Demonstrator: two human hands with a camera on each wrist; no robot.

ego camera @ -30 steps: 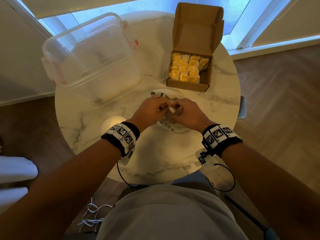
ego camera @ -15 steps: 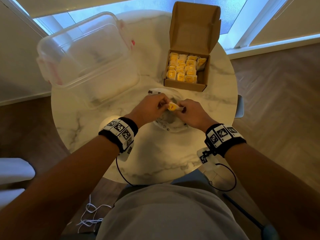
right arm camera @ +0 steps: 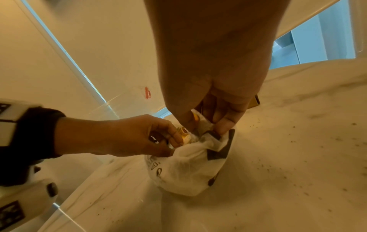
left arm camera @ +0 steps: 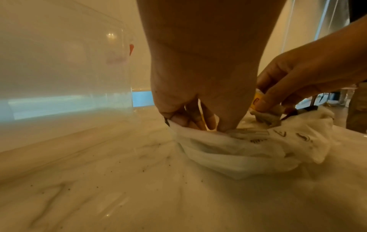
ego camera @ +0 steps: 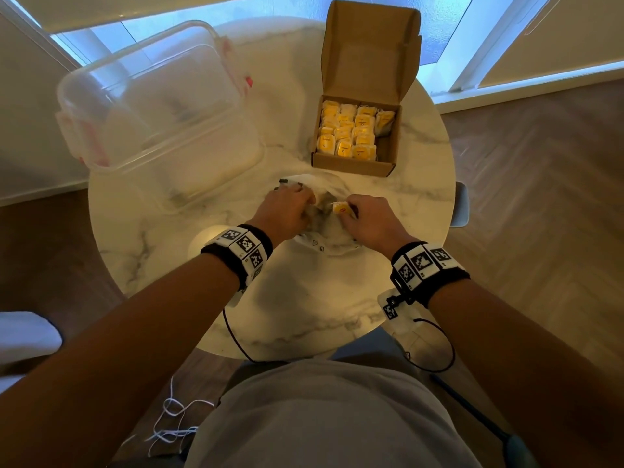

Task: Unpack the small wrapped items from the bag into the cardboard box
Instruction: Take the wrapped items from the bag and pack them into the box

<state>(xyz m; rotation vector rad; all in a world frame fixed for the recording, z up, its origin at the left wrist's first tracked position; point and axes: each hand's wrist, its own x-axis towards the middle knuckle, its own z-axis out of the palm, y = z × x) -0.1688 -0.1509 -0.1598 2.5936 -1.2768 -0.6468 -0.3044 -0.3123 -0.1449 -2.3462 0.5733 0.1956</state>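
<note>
A crumpled white plastic bag (ego camera: 320,246) lies on the marble table between my hands. My left hand (ego camera: 304,202) grips the bag's rim (left arm camera: 200,131), fingers curled inside the mouth. A second yellow wrapped item (right arm camera: 183,133) shows at its fingertips. My right hand (ego camera: 344,211) pinches a small yellow wrapped item (ego camera: 340,208) just above the bag's mouth, and the same item (left arm camera: 257,100) is under its thumb in the left wrist view. The open cardboard box (ego camera: 354,165) stands behind the bag, its lid up, with several yellow wrapped items (ego camera: 347,133) in rows and a gap at its right side.
A large clear plastic tub (ego camera: 158,106) with red clips sits at the table's back left. The round marble table (ego camera: 304,315) has a bare front part near my body. Cables hang off the table's near edge, and wooden floor surrounds it.
The yellow item that both hands held together over the bag is now in my right hand alone. My hands have drawn slightly apart, and the left has gone back to the bag's mouth.
</note>
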